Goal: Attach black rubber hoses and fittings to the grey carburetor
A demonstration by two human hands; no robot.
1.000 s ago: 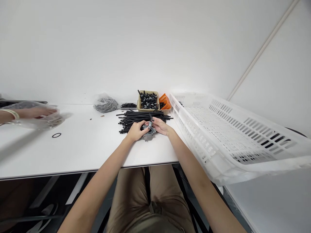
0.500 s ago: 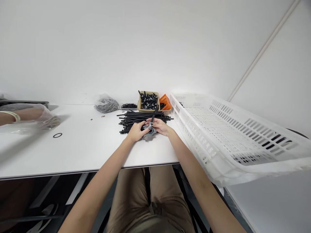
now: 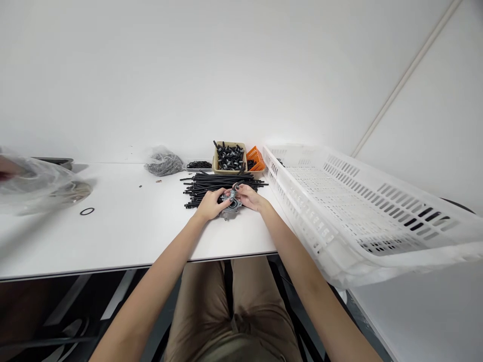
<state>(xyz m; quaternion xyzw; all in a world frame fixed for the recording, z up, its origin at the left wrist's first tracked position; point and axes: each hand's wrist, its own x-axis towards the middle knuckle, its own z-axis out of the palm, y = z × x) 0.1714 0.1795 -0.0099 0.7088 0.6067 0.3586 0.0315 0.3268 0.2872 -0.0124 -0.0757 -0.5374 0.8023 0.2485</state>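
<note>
A grey metal part (image 3: 229, 205) is kept clamped between the left hand (image 3: 210, 203) and right hand (image 3: 249, 197), low on the table (image 3: 132, 236) against the black tube bundle (image 3: 211, 183); its position is barely changed. A short black tube (image 3: 235, 188) seems pinched at its top. Far left, a co-worker's plastic bag (image 3: 37, 183) has been raised and the hand inside is now mostly cut off. The black ring (image 3: 87, 211) is unmoved.
</note>
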